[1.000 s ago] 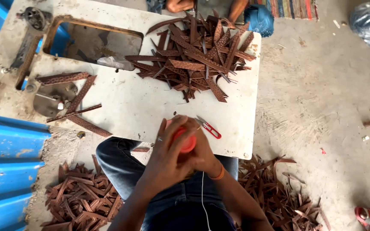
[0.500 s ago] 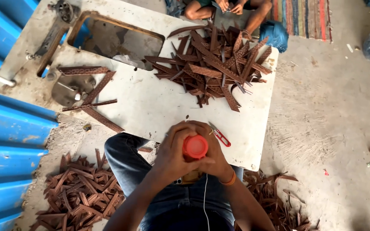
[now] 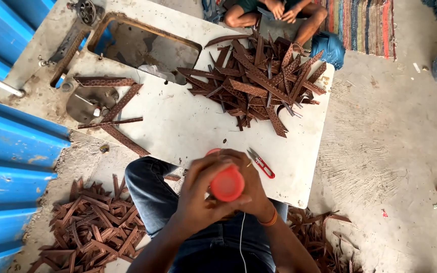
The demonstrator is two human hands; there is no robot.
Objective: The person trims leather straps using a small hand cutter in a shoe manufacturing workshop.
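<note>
Both my hands are wrapped around an orange-red round object point(image 3: 227, 184), held up close above my lap. My left hand point(image 3: 201, 194) grips it from the left and my right hand point(image 3: 251, 189) from the right, with an orange band on that wrist. Just beyond the hands lies a small red-handled thread snipper point(image 3: 261, 163) on the white table point(image 3: 188, 126). A big heap of brown patterned leather strips point(image 3: 259, 83) covers the table's far side.
A few loose strips point(image 3: 117, 108) lie at the table's left by a rectangular cut-out point(image 3: 142, 45). Strip piles sit on the floor at left point(image 3: 92, 227) and right point(image 3: 319, 237). Blue metal sheeting point(image 3: 11, 151) borders the left. Another person sits beyond the table point(image 3: 274, 12).
The view has shifted, so table and strip heap sit lower in frame. My hands stay clasped on the orange-red object, which now shows more of its round end.
</note>
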